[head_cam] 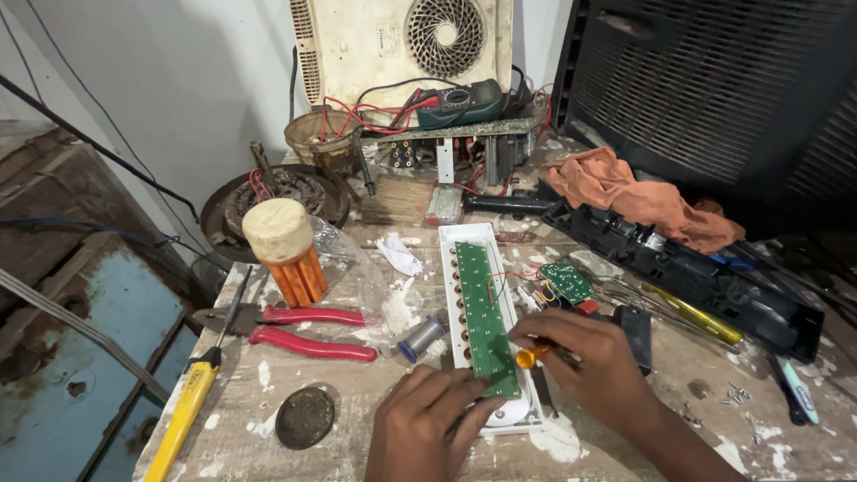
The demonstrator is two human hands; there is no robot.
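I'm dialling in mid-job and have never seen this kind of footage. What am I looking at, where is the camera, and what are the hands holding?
There is no machine here: a person works with two bare hands, filmed by one camera on their head looking down at a paint-spattered workbench. The right hand holds a small orange-handled tool against a long green circuit board lying in a white case. The left hand presses on the near end of board and case. Around them lie red pliers, a yellow screwdriver, a solder spool, an orange rag and a multimeter.
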